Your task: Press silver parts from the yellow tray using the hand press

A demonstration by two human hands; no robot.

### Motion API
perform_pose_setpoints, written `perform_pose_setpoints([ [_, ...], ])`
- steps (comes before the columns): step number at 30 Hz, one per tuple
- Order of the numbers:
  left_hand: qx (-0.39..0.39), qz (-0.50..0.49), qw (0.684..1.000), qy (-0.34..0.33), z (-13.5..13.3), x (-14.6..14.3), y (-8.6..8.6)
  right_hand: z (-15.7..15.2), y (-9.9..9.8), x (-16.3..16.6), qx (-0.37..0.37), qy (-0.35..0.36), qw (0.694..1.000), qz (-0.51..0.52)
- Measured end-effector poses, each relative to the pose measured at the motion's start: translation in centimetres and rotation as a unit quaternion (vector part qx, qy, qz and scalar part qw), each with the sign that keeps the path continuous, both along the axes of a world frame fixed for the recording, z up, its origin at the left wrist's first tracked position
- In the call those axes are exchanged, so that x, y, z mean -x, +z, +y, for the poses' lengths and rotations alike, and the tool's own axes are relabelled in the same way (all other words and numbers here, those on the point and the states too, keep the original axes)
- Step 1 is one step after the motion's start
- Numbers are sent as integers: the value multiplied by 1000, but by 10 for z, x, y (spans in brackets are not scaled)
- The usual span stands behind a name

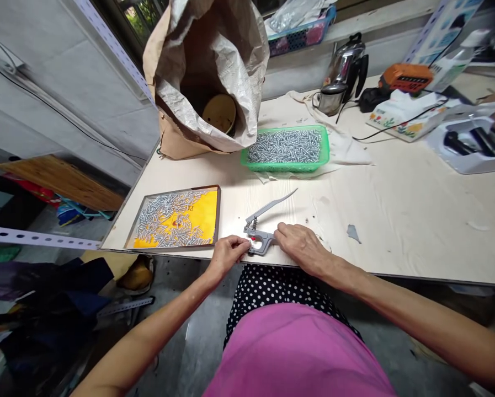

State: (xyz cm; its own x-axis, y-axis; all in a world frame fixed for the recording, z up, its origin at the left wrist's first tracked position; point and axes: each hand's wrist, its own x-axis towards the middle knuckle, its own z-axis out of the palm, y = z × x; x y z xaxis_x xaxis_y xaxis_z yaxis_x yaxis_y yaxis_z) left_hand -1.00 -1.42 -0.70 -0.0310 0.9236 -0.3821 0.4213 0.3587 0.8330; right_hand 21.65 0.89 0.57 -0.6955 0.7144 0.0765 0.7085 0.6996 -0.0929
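Grey snap-fastener pliers (266,238) lie near the front edge of the table, their upper handle raised on a spring and a small red part in the jaw. My right hand (299,242) is closed around the lower handle. At the jaw, my left hand (230,252) pinches with thumb and fingertips; whatever is between them is too small to make out. Left of the pliers is a shallow tray (218,215) with a yellow bottom, strewn with small silver metal pins (160,215). Behind the pliers, a green plastic basket (325,146) is full of similar pins.
A large paper-lined sack (168,129) stands open at the back left, with a round container (219,113) inside. Toward the back right are a metal kettle (346,63), a metal mug (332,99), an orange battery device (405,77), a tissue pack (406,116) and a white tray (454,157).
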Motion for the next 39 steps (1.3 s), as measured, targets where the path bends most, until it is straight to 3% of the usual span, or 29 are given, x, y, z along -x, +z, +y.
perform_pose_setpoints([
  [5, 34, 2, 999, -13, 6, -3, -3, 4, -1, 1, 14, 5, 1000, 5],
  [13, 181, 20, 982, -50, 21, -1, 5, 16, -16, 2, 72, -4, 997, -9],
  [17, 206, 12, 976, -68, 24, -1, 6, 17, -15, 1, 91, -5, 996, -19],
  [24, 211, 22, 975, -66, 23, -3, 10, 44, -3, -17, 58, -12, 998, 13],
  [28, 207, 22, 976, -70, 22, -4, 11, 65, -11, -22, 102, -4, 995, -12],
  [35, 213, 46, 973, -72, 22, -6, 13, 64, -10, -17, 89, 6, 996, -1],
  [37, 184, 106, 972, -100, 18, -7, 17, 62, -7, -16, 90, 9, 996, -7],
  [39, 85, 213, 965, -129, 12, -8, 22, 59, -4, -16, 90, 13, 996, -9],
])
